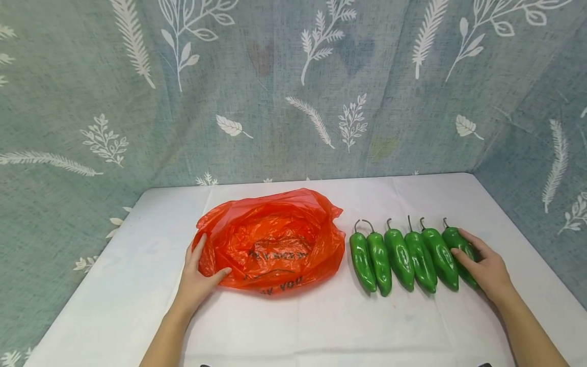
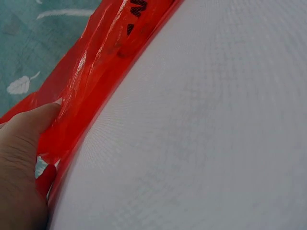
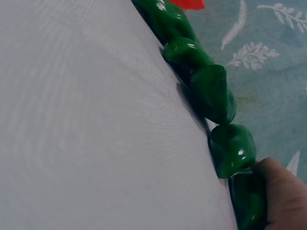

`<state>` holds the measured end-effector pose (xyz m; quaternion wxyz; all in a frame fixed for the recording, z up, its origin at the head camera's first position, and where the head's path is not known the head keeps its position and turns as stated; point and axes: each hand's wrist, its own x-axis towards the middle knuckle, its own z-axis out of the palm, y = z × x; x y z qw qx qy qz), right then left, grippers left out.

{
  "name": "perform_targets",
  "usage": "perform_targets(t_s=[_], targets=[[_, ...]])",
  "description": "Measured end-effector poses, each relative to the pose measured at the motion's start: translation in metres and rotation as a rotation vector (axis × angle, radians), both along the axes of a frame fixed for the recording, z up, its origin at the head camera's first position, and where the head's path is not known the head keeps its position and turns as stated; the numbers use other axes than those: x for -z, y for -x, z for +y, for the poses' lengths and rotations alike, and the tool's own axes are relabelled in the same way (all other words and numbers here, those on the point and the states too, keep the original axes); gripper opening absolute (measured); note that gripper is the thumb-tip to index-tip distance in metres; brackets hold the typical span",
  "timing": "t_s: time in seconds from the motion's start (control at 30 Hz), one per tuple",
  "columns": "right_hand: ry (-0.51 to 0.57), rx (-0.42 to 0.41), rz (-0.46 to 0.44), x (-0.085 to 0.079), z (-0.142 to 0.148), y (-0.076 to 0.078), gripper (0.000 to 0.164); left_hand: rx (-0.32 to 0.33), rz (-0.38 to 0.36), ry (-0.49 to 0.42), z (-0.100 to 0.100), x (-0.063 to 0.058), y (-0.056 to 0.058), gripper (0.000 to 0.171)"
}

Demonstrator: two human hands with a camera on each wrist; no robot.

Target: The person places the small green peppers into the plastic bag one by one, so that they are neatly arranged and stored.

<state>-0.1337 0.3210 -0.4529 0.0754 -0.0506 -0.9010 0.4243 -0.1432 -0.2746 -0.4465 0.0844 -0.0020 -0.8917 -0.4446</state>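
A crumpled red plastic bag [image 1: 279, 278] with dark lettering lies with its mouth open, left of the middle. My left hand [image 1: 198, 272] rests at its left end, thumb and fingers spread apart and touching the plastic. To the right, several glossy green chili peppers [image 1: 400, 257] lie side by side in a row, their stems pointing away. Over the rightmost pepper [image 1: 453, 237] is my right hand [image 1: 488, 270], gripping it with the thumb on its left side and the fingers on its right. In the right wrist view, that pepper [image 3: 248, 199] is beside the thumb.
A white cloth [image 1: 321, 331] covers the table. Behind it and along both sides hangs a grey-green curtain [image 1: 275, 127] with white leaf prints. A narrow strip of the cloth separates the bag from the leftmost pepper [image 1: 362, 262].
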Motion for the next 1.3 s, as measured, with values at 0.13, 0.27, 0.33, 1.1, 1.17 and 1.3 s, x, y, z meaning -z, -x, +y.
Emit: perform_targets(t_s=[0.13, 0.27, 0.33, 1.1, 1.17, 1.3], targets=[[-0.026, 0.001, -0.021, -0.001, 0.000, 0.000, 0.068, -0.021, -0.030, -0.004, 0.000, 0.000, -0.001, 0.104], [-0.083, -0.010, -0.083, -0.001, 0.001, -0.001, 0.072, -0.031, -0.051, -0.018, 0.000, -0.001, -0.001, 0.106], [-0.086, -0.007, -0.090, 0.000, 0.001, -0.001, 0.073, -0.034, -0.053, -0.022, 0.000, -0.001, -0.002, 0.106], [-0.090, 0.014, -0.005, -0.019, -0.006, -0.003, 0.073, -0.091, -0.064, 0.003, 0.004, -0.003, -0.015, 0.106], [-0.083, 0.011, 0.000, -0.022, -0.007, -0.002, 0.073, -0.082, -0.074, 0.005, 0.004, -0.003, -0.014, 0.107], [-0.045, 0.014, 0.012, -0.028, -0.009, -0.002, 0.074, -0.063, -0.087, -0.003, 0.003, -0.002, -0.013, 0.109]])
